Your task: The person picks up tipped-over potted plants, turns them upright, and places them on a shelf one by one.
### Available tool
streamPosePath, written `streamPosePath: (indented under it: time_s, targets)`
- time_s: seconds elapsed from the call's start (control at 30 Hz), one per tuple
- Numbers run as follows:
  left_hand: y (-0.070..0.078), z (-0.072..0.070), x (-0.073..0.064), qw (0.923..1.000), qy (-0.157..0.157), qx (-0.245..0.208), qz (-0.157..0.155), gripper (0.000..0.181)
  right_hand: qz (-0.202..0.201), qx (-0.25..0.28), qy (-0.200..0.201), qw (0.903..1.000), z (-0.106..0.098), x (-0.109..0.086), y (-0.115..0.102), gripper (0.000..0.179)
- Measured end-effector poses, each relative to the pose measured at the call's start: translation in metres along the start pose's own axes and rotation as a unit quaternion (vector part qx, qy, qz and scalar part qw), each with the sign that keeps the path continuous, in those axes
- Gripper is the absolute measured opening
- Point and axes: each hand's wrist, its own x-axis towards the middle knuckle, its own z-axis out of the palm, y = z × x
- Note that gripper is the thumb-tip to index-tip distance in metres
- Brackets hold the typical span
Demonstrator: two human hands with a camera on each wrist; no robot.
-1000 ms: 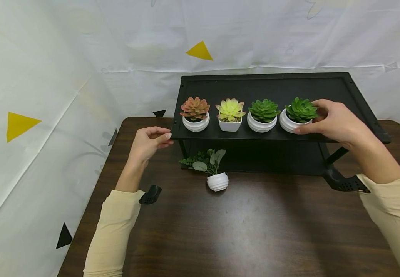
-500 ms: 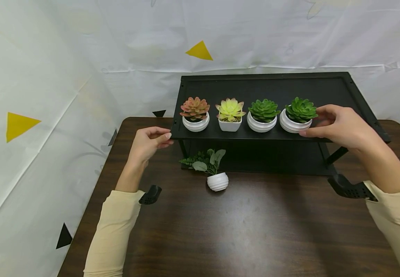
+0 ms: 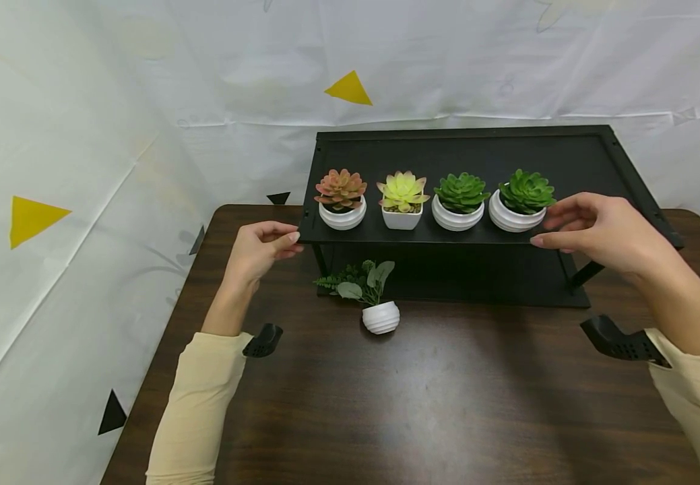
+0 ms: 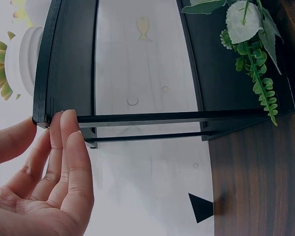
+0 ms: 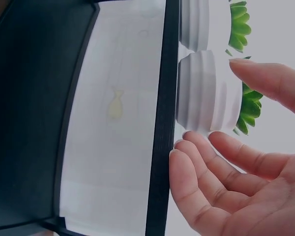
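Note:
Four-legged detail aside, a black two-tier shelf stands on the table. My left hand pinches its front left corner between thumb and fingertips, seen closely in the left wrist view. Along the top tier's front edge sit an orange succulent, a yellow succulent and two green ones in white pots. My right hand is beside the rightmost green succulent, its thumb and fingers spread apart. In the right wrist view the fingertips are close to that pot; whether they touch cannot be told.
A small leafy plant in a white ribbed pot is in front of the shelf's lower left, on the brown wooden table. White sheeting hangs behind and at the left.
My right hand has let go of the rightmost succulent's pot and drawn back to the right and toward me. The left hand and the plants have stayed put.

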Motion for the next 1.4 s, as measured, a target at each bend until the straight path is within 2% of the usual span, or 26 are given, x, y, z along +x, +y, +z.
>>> streamPosePath:
  time_s: [0.2, 0.47, 0.7, 0.87, 1.4]
  targets:
    - [0.0, 0.0, 0.0, 1.0, -0.001, 0.005, 0.002, 0.025, 0.002, 0.002, 0.001, 1.0, 0.001, -0.005, -0.001, 0.058]
    - [-0.001, 0.0, 0.0, 1.0, -0.001, 0.008, 0.003, 0.025, -0.003, -0.018, -0.018, 0.9997, 0.003, -0.008, 0.0, 0.054]
    - [-0.002, 0.0, 0.002, 0.9999, 0.001, 0.009, 0.012, 0.025, -0.03, -0.003, -0.023, 0.9993, 0.007, -0.012, 0.001, 0.046]
    - [-0.002, 0.0, 0.002, 0.9999, 0.003, 0.01, 0.011, 0.025, -0.047, 0.006, -0.027, 0.9985, 0.013, -0.014, 0.003, 0.04]
    - [-0.002, 0.0, 0.001, 0.9999, 0.0, 0.005, 0.012, 0.024, -0.055, 0.014, -0.061, 0.9965, 0.041, -0.016, 0.003, 0.04]
